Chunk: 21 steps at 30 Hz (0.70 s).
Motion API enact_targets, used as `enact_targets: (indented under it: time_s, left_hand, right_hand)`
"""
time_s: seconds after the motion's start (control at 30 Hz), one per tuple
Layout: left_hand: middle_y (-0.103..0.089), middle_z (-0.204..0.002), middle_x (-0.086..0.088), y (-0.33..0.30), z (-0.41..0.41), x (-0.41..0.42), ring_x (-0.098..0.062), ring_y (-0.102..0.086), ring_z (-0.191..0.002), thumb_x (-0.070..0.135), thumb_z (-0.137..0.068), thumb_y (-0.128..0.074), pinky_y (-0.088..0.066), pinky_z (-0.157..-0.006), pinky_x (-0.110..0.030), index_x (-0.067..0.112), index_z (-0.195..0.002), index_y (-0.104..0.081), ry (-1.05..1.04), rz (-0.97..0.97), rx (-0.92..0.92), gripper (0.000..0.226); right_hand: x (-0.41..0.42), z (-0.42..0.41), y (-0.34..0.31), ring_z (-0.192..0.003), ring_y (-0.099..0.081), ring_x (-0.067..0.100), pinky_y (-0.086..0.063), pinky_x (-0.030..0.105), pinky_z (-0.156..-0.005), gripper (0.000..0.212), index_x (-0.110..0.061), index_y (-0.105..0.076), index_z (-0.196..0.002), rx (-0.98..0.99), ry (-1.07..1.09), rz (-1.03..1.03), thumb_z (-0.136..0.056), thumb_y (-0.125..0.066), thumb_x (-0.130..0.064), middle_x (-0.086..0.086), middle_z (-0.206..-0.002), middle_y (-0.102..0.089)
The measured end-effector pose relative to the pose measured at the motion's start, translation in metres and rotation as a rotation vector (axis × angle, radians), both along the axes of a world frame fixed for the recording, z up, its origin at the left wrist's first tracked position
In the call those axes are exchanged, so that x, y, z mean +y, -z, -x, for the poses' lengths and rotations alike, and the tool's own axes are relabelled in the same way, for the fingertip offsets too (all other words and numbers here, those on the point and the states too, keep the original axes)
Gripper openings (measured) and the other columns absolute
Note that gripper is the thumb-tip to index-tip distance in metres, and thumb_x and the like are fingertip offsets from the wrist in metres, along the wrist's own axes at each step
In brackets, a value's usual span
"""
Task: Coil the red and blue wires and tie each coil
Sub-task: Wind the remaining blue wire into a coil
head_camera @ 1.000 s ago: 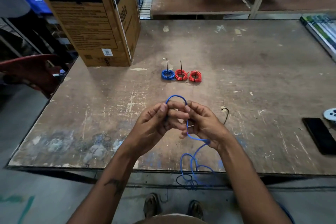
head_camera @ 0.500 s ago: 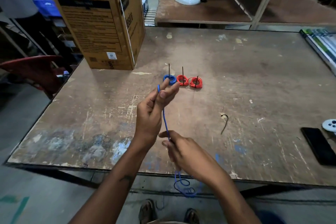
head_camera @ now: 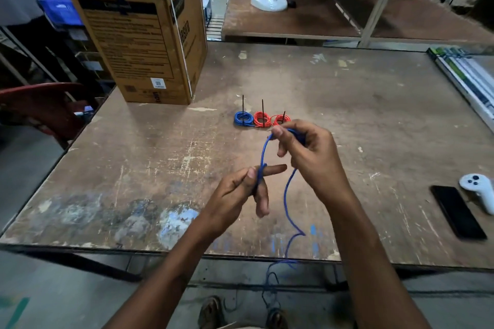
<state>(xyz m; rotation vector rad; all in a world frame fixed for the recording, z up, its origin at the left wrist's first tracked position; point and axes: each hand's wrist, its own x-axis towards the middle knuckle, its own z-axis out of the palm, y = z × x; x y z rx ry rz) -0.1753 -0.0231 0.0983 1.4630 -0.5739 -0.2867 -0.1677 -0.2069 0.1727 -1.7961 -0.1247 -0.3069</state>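
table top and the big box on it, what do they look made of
Table top: looks like plywood or board, matte brown, badly scuffed, with pale scratches and blue-grey paint stains. Box: corrugated cardboard by its look, tan and matte, printed black label, taped seams.

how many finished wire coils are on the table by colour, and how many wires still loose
blue coils: 1, the blue coil
red coils: 2, the left red coil and the right red coil
loose wires: 1, the blue wire held in both hands
total: 4
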Motion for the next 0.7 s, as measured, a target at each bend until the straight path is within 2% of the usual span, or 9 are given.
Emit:
enact_targets:
  time_s: [0.03,0.13,0.2,0.27,0.3,0.37,0.47,0.57,0.7]
  left_hand:
    - [-0.072,-0.074,-0.005,-0.001,0.003,0.0,-0.028,-0.059,-0.061,0.032,-0.115,-0.034,-0.047,-0.072,-0.037,0.002,-0.112,-0.074,0.034,0.034,0.02,0.05]
    - [-0.07,-0.075,-0.001,-0.006,0.004,0.004,-0.024,-0.053,-0.054,0.039,-0.112,-0.045,-0.049,-0.066,-0.03,-0.021,-0.113,-0.062,0.08,0.117,0.058,0.062]
    - [-0.07,-0.078,-0.009,-0.013,0.0,0.007,-0.023,-0.057,-0.054,0.04,-0.11,-0.051,-0.052,-0.066,-0.03,-0.008,-0.106,-0.07,0.087,0.195,0.047,0.051]
    - [-0.073,-0.083,-0.021,-0.019,-0.004,0.008,-0.031,-0.063,-0.058,0.039,-0.109,-0.055,-0.056,-0.069,-0.047,0.007,-0.113,-0.076,0.097,0.214,-0.003,0.039]
    - [-0.075,-0.089,-0.024,-0.021,-0.006,0.007,-0.035,-0.065,-0.062,0.038,-0.109,-0.056,-0.054,-0.066,-0.057,0.009,-0.122,-0.075,0.093,0.204,-0.014,0.037]
    - [-0.078,-0.108,-0.02,-0.022,-0.008,0.003,-0.034,-0.072,-0.074,0.032,-0.109,-0.057,-0.053,-0.058,-0.053,0.013,-0.143,-0.064,0.037,0.214,0.02,0.039]
    - [-0.079,-0.121,-0.012,-0.023,-0.015,-0.002,-0.025,-0.08,-0.093,0.019,-0.106,-0.054,-0.06,-0.081,-0.032,0.019,-0.15,-0.054,-0.125,0.265,0.023,0.044]
    - [-0.077,-0.127,-0.007,-0.013,-0.031,0.001,-0.027,-0.078,-0.108,0.007,-0.109,-0.051,-0.061,-0.091,-0.039,0.01,-0.157,-0.046,-0.255,0.099,-0.104,0.048]
    - [-0.08,-0.118,-0.005,0.003,-0.05,0.013,-0.024,-0.08,-0.099,0.006,-0.113,-0.047,-0.062,-0.093,-0.039,0.009,-0.159,-0.045,-0.322,-0.11,-0.22,0.046]
  right_hand:
    - [-0.001,-0.007,0.004,-0.063,-0.057,0.013,-0.041,0.026,-0.056,0.014,-0.017,-0.08,-0.096,0.023,0.003,-0.022,-0.101,-0.074,-0.029,0.0,-0.066,-0.067]
    - [0.003,-0.016,0.03,-0.053,-0.05,0.008,-0.034,0.026,-0.049,0.003,-0.025,-0.082,-0.093,0.118,-0.025,-0.133,-0.095,-0.08,-0.026,0.015,-0.073,-0.068]
    - [0.01,-0.009,0.055,-0.044,-0.038,0.007,-0.026,0.024,-0.046,0.008,-0.026,-0.08,-0.092,0.171,-0.069,-0.246,-0.096,-0.076,-0.031,0.012,-0.068,-0.065]
    - [0.023,0.009,0.08,-0.04,-0.038,0.01,-0.029,0.029,-0.048,0.026,-0.017,-0.074,-0.102,0.203,-0.164,-0.327,-0.1,-0.067,-0.041,0.001,-0.06,-0.06]
    - [0.031,0.021,0.09,-0.039,-0.04,0.013,-0.032,0.031,-0.049,0.034,-0.016,-0.071,-0.107,0.228,-0.201,-0.312,-0.101,-0.064,-0.049,0.003,-0.06,-0.06]
    - [0.045,0.047,0.101,-0.039,-0.045,0.017,-0.037,0.029,-0.045,0.036,-0.026,-0.07,-0.112,0.263,-0.252,-0.189,-0.102,-0.057,-0.058,0.008,-0.065,-0.062]
    - [0.053,0.069,0.103,-0.052,-0.055,0.015,-0.044,0.03,-0.053,0.031,-0.044,-0.058,-0.142,0.231,-0.26,0.05,-0.113,-0.05,-0.036,0.004,-0.073,-0.065]
    - [0.047,0.077,0.096,-0.06,-0.057,0.01,-0.047,0.036,-0.063,0.024,-0.041,-0.066,-0.129,0.168,-0.264,0.251,-0.113,-0.048,-0.038,-0.003,-0.065,-0.058]
    - [0.04,0.075,0.088,-0.054,-0.038,0.01,-0.033,0.032,-0.054,0.023,-0.028,-0.07,-0.111,0.204,-0.17,0.024,-0.112,-0.05,-0.039,-0.01,-0.06,-0.041]
